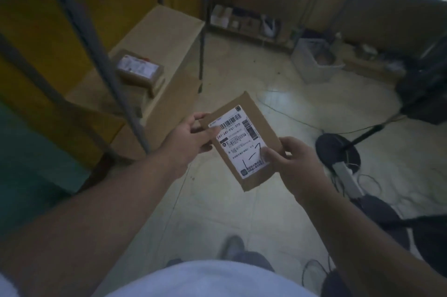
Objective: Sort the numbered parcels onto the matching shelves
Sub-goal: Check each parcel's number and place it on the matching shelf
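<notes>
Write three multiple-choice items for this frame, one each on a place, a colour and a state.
1. Where is the small brown cardboard parcel with a red-and-white label?
A. On the shelf at left
B. On the floor
C. In the white bin

2. What colour is the printed label on the flat brown cardboard parcel that is held?
A. Yellow
B. White
C. Green

3. How is the flat parcel held?
A. By the left hand alone
B. By the right hand alone
C. By both hands

Key: 1 A, it lies on the brown shelf board beside a metal post; 2 B, the label is white with black print; 3 C, each hand grips one edge.
</notes>
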Action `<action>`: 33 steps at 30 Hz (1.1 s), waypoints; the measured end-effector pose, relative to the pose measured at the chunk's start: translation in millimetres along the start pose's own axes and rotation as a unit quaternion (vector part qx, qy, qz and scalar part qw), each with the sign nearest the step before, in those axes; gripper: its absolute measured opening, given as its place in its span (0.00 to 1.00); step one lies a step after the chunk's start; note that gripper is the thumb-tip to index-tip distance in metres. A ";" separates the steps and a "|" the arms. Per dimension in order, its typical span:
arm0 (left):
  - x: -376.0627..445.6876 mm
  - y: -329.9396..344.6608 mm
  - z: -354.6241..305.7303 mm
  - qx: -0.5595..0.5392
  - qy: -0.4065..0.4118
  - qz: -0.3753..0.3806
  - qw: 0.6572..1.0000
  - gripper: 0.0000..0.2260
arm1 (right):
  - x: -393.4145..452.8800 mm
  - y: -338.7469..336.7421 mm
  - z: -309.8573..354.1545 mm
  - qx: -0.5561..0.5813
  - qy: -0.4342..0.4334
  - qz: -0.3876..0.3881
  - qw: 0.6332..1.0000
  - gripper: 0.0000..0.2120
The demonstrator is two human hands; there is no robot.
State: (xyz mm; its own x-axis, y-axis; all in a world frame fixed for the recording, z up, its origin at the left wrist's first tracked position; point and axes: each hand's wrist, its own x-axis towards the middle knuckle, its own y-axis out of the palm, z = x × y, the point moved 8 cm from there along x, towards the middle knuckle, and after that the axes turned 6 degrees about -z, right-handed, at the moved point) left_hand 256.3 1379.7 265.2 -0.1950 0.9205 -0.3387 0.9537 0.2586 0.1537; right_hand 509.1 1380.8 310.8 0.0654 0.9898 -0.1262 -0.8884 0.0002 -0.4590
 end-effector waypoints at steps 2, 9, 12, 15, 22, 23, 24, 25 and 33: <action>45.6 34.8 -3.8 0.011 -0.005 0.009 1.000 0.17 | 42.1 -15.8 -12.2 0.010 0.008 -0.019 1.000 0.05; 182.5 86.9 -24.4 0.004 -0.024 -0.070 0.997 0.16 | 221.1 -28.0 -14.5 -0.006 0.009 0.033 0.999 0.02; 216.7 78.9 -47.5 -0.007 -0.023 -0.120 0.992 0.13 | 284.2 -8.5 12.3 -0.027 -0.015 0.096 0.995 0.03; 246.3 48.0 -70.4 -0.008 -0.011 -0.199 0.980 0.12 | 343.6 33.6 44.6 -0.037 -0.042 0.133 0.989 0.01; 318.7 -62.5 -105.7 -0.003 -0.025 -0.344 0.939 0.12 | 443.4 192.1 97.1 -0.049 -0.050 0.251 0.966 0.03; 325.6 -76.4 -110.1 0.007 -0.031 -0.363 0.931 0.14 | 454.0 211.3 103.4 -0.067 -0.053 0.261 0.962 0.04; 330.8 -89.6 -117.3 0.021 -0.031 -0.384 0.923 0.15 | 463.5 228.7 111.4 -0.083 -0.060 0.273 0.957 0.04; 338.0 -103.5 -126.9 0.039 -0.027 -0.404 0.914 0.16 | 474.2 246.8 121.5 -0.092 -0.067 0.287 0.951 0.04; 374.6 -190.9 -168.3 0.218 -0.084 -0.503 0.832 0.18 | 515.0 392.5 169.1 -0.139 -0.093 0.403 0.900 0.02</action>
State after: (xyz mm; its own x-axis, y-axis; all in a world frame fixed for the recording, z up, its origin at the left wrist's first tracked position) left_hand -37.4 1724.5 265.2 -0.9449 0.2390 -0.2238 0.3273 0.7087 -0.6250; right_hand 117.2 1914.7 214.5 -0.6487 0.6598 -0.3792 -0.4638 -0.7378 -0.4904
